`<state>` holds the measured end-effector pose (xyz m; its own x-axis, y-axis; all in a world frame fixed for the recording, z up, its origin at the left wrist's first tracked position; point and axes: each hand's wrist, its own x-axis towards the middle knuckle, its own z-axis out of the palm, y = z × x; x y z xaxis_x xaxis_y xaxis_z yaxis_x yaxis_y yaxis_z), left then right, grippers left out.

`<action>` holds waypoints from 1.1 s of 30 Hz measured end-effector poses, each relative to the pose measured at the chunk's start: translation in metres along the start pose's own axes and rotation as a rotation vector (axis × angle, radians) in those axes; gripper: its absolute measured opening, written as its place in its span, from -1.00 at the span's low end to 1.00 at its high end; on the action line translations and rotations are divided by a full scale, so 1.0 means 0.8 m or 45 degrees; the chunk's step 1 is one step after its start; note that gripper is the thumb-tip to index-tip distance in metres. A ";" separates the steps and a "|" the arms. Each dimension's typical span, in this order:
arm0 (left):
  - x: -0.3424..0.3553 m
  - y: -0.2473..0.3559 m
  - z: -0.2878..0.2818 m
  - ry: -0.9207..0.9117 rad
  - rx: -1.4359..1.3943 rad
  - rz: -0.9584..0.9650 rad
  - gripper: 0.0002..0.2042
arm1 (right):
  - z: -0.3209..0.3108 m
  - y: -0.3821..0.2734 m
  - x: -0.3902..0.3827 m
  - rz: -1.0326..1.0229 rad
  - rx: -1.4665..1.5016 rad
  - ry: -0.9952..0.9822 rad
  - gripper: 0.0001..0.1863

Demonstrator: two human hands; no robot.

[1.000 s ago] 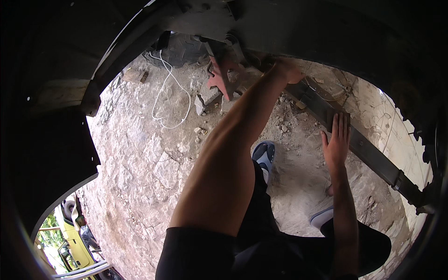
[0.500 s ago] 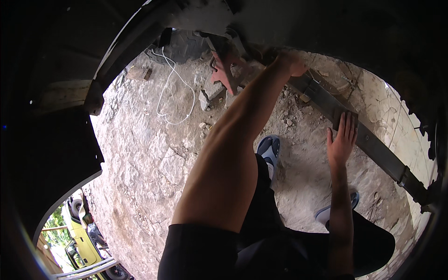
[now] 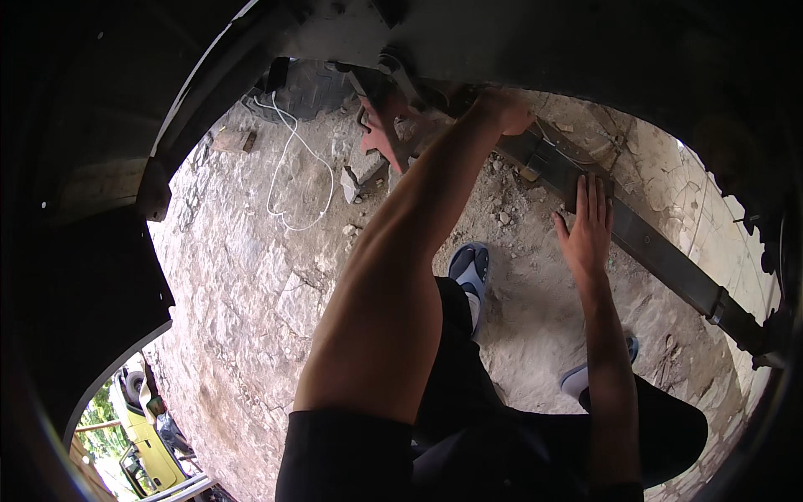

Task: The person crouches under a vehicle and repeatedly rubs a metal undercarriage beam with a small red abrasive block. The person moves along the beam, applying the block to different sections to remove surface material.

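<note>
A long dark metal beam point(image 3: 669, 261) runs slantwise across the right half, from the far middle down to the near right. My right hand point(image 3: 587, 233) lies on it with fingers stretched out, at a thicker block-like part, and grips nothing. My left arm reaches far forward, to where the beam meets dark metal parts overhead. There my left hand point(image 3: 507, 112) is curled closed; its fingertips and whatever they hold are hidden. Just left of this hand stands a reddish metal stand point(image 3: 383, 138), partly covered by dark brackets point(image 3: 403, 77).
Dark vehicle bodywork point(image 3: 535, 46) arches overhead and down both sides. On the rough stony ground point(image 3: 242, 276) lie a white cable point(image 3: 272, 188), a broken block point(image 3: 361, 173) and a brick-like piece point(image 3: 234, 140). A dark tyre point(image 3: 311, 88) lies beyond. A yellow vehicle point(image 3: 157, 456) shows at lower left.
The whole view has shifted slightly, so most things sit further left in the picture. Both hands keep their places, the left at the far metal parts and the right flat on the beam.
</note>
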<state>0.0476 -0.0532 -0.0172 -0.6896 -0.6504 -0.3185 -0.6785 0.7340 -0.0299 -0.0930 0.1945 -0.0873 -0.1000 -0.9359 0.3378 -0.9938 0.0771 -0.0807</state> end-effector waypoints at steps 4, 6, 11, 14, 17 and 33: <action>-0.008 0.005 -0.010 0.014 0.054 0.007 -0.47 | -0.002 0.008 0.005 -0.005 0.005 -0.060 -0.07; -0.009 0.007 -0.011 0.008 0.041 0.016 -0.47 | 0.001 0.006 0.003 0.014 0.009 -0.040 -0.08; -0.007 0.002 -0.004 -0.020 0.129 0.070 -0.55 | 0.000 0.002 0.002 0.022 0.012 -0.047 -0.08; -0.005 0.006 -0.008 -0.055 0.196 0.043 -0.58 | -0.001 -0.002 0.007 0.149 0.048 -0.024 -0.05; -0.003 0.002 -0.005 -0.022 0.158 0.060 -0.55 | 0.003 -0.024 0.018 0.263 0.029 -0.037 0.01; -0.012 0.000 -0.010 -0.019 -0.070 0.014 -0.48 | 0.006 -0.005 0.010 -0.002 0.089 -0.026 0.02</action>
<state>0.0519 -0.0483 -0.0066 -0.6937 -0.6390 -0.3323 -0.6840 0.7291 0.0258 -0.0899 0.1852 -0.0892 -0.0966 -0.9428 0.3191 -0.9880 0.0519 -0.1457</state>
